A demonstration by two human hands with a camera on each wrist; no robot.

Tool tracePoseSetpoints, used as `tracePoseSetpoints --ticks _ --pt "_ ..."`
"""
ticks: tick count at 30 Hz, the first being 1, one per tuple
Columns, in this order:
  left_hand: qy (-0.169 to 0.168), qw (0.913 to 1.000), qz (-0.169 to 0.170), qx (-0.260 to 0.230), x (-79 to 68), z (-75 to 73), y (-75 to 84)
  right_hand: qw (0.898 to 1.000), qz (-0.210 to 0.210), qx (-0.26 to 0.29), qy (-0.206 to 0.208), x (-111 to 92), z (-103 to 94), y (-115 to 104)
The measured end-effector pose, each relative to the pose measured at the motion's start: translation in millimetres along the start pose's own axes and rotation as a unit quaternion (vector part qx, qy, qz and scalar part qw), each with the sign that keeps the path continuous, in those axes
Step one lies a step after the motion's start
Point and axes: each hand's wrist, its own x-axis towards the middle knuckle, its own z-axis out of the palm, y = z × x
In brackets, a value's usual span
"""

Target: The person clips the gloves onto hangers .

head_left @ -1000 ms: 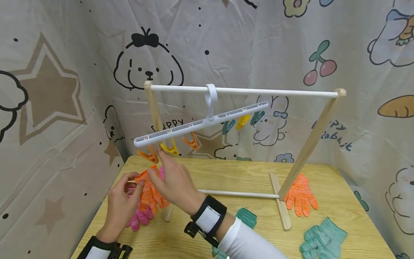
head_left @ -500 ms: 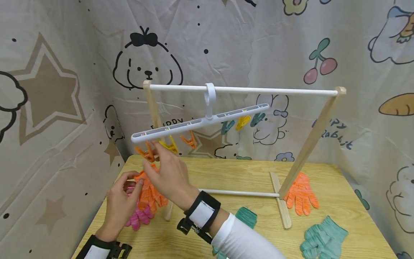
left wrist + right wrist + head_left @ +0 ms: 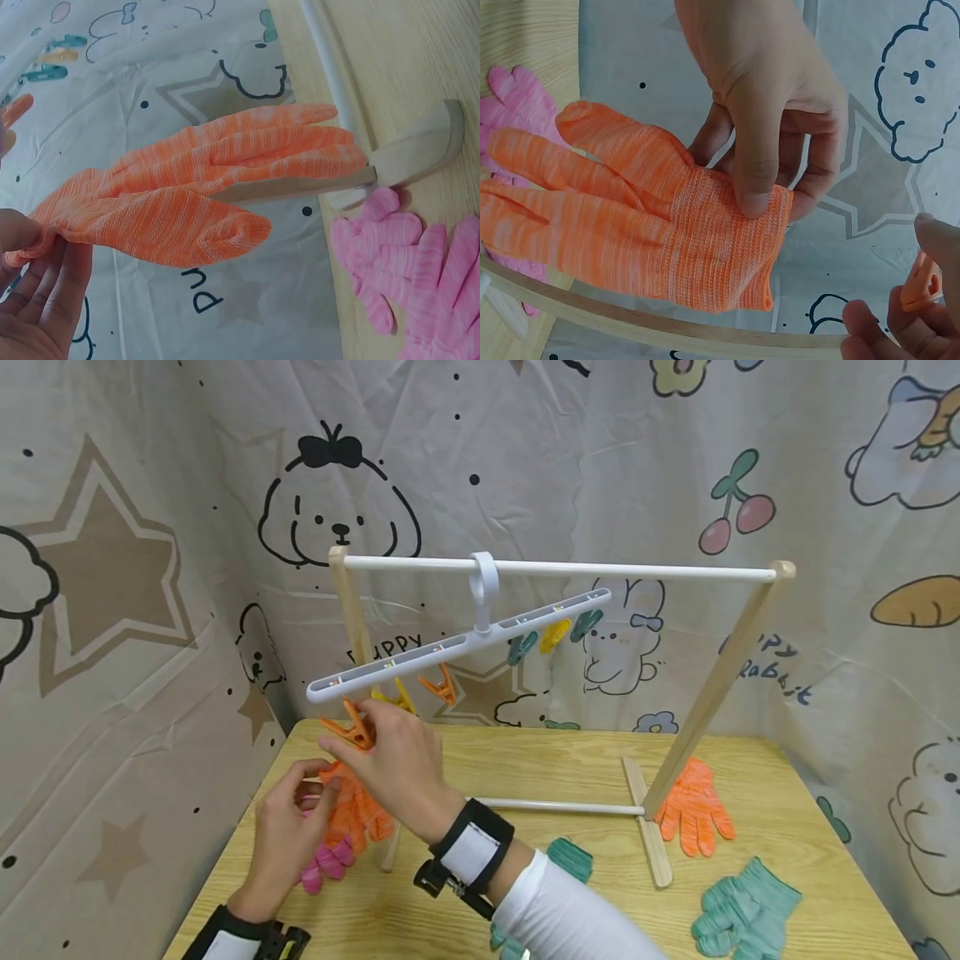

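Observation:
An orange knit glove [image 3: 351, 810] hangs from my left hand [image 3: 285, 831], which pinches it by the cuff. In the right wrist view the thumb lies over the glove's ribbed cuff [image 3: 720, 232]. Just above, my right hand [image 3: 405, 768] holds an orange clothespin [image 3: 354, 731] between thumb and fingers, near the left end of the white hanger [image 3: 450, 650]. Only part of this clothespin [image 3: 924, 281] shows between the fingers in the right wrist view. The glove's cuff is apart from the clothespin.
The hanger hangs tilted from the rack's white bar [image 3: 637, 570], with more clothespins such as a yellow one [image 3: 555, 635]. Pink gloves [image 3: 390, 262] lie on the wooden table [image 3: 420, 910]. Green gloves [image 3: 750, 910] and another orange glove [image 3: 693, 810] lie to the right, near the rack's wooden post [image 3: 708, 702].
The right hand's fingers have come round the orange clothespin from beside it, and the hanger's left end has dipped after rising slightly. The left hand with the glove has shifted slightly right.

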Motion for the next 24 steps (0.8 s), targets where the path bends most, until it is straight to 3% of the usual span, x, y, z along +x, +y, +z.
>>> tracePoseSetpoints --ticks 10,24 --pt "-0.013 0.9999 0.001 0.003 -2.7 0.6 7.7 0.999 -0.025 -0.026 0.005 -2.6 -1.9 0.3" --pt "-0.021 0.9995 0.021 -0.005 -3.8 -0.3 12.6 0.999 -0.034 0.029 0.005 -4.4 -3.5 9.3"
